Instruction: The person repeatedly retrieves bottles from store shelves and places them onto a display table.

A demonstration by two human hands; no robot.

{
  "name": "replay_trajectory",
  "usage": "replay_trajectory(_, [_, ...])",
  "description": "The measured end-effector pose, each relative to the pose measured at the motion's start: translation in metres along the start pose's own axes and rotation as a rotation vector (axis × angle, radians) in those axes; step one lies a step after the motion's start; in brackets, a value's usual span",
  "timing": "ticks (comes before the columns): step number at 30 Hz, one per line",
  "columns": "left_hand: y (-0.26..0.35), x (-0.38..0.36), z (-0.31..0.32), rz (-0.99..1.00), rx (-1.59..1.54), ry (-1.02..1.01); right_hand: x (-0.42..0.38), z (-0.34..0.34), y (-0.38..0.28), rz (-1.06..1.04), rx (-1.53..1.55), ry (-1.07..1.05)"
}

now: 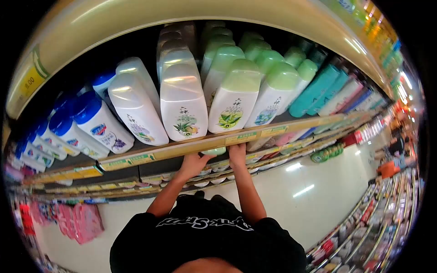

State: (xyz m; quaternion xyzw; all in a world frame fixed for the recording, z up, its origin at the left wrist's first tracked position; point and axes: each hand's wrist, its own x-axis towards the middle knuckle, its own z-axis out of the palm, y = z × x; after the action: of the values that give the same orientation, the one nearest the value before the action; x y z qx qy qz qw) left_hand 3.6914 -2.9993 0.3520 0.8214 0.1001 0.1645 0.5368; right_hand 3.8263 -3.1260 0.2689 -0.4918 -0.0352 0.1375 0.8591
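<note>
My left hand point(193, 164) is at the shelf below the top row, its thumb against a green-capped bottle point(215, 151). That bottle is mostly covered by the shelf edge, and the hand looks closed around its near side. My right hand point(237, 154) reaches in under the same edge, a little to the right of the bottle; its fingertips are out of sight. Above both hands stand a white bottle with a pearly cap point(184, 107) and white body-wash bottles with light green caps point(234, 102).
The price-tag rail point(200, 147) runs just above my hands. Blue-capped bottles point(102, 123) line the left, teal bottles point(314, 93) the right. Pink packs point(79, 223) hang low at the left. Across the tiled floor point(314, 182) stands another stocked shelf point(368, 223).
</note>
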Motion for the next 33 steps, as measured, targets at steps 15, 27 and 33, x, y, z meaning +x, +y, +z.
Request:
replay_trajectory(15, [0.084,-0.144,0.053,0.337,0.186,0.438,0.068,-0.018,0.058,0.169,-0.158,-0.208])
replay_trajectory(27, [0.086,-0.292,0.067,-0.012,0.254,0.758,-0.098,0.055,-0.028,0.01,-0.079,-0.161])
replay_trajectory(33, [0.084,-0.408,0.026,-0.126,0.26,0.895,-0.299,0.085,-0.009,0.397,-0.192,-1.371])
